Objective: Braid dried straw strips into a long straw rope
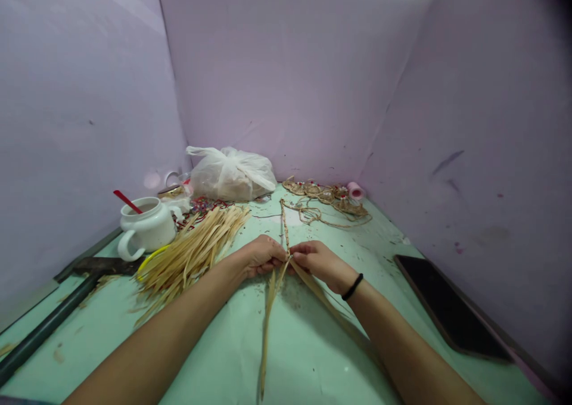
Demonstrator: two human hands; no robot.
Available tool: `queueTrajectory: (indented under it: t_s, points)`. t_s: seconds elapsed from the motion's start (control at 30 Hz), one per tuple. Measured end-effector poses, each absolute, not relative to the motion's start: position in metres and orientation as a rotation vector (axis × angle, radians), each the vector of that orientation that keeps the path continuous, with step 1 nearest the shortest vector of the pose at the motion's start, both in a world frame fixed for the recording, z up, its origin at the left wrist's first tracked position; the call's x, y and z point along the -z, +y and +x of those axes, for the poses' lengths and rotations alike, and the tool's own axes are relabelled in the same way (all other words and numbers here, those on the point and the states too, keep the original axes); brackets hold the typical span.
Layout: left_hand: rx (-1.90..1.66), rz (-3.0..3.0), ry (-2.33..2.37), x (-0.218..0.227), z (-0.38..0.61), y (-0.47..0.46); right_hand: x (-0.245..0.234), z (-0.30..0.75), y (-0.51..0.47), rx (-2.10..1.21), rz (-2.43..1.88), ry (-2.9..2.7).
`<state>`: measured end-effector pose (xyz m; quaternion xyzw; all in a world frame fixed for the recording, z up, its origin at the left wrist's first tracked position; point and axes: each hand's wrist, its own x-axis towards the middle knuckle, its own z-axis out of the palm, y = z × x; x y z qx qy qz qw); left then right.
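A thin straw braid [285, 223] runs from the far part of the table down to my fingertips. My left hand [263, 254] pinches the near end of the braid from the left. From the right, my right hand [319, 262] is closed on a strand at the same spot, a black band round its wrist. Loose flat straw strands [267, 333] trail from the fingers toward me, one of them passing under my right forearm. To the left lies a fanned bundle of dry straw strips [201, 238].
A white two-handled pot [149, 229] with a red stick stands left, near a hammer [109, 266]. Behind sit a tied plastic bag [232, 175], braided straw pieces with beads [326, 193] and a pink spool [356, 190]. A dark phone [451, 307] lies right. Lilac walls [290, 83] enclose the table.
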<state>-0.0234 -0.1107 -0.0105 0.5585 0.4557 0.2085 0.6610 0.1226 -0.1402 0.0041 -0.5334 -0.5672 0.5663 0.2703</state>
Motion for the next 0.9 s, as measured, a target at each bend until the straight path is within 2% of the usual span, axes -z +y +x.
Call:
queueTrajectory:
  t_s: [0.13,0.3,0.7,0.9]
  points:
    - [-0.485,1.286,1.017,0.012,-0.025,-0.11,0.002,0.121,-0.137,-1.674,-1.406,-1.356]
    - [-0.406,1.416,1.153,0.008,-0.024,-0.113,0.014,0.124,-0.129,-1.595,-1.534,-1.392]
    - [-0.253,1.763,1.481,-0.015,-0.024,-0.123,0.017,0.121,-0.13,-1.624,-1.456,-1.425]
    - [-0.424,2.06,1.656,-0.011,0.003,-0.158,0.016,0.116,-0.134,-1.63,-1.38,-1.261]
